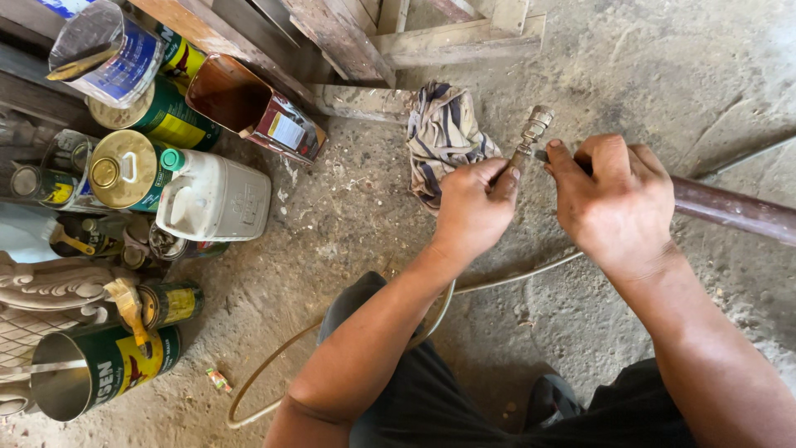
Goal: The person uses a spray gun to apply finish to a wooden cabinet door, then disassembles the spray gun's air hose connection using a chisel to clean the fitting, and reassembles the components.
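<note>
I am looking down at a cracked grey concrete floor, and I take the small brass-coloured metal fitting as my landmark. My left hand sits just below it, fingers pressed together around the lower stem of the fitting, so the threaded head sticks out above my knuckles. My right hand is immediately right of the fitting, curled shut on the end of a dark brown metal rod that runs off the right edge; its thumb points at the fitting.

By my judgement the fitting and the rod end are brought together but not visibly joined, so the work looks to be in its middle; seating or tightening seems left.

A striped grey-and-blue cloth rag lies just left of the fitting. A thin pale hose loops over the floor well below it. Far left of the fitting stand a white plastic jug with a green cap and a cluster of paint tins.

The joint itself is hidden by my fingers, and I cannot tell whether the hose reaches the fitting.
</note>
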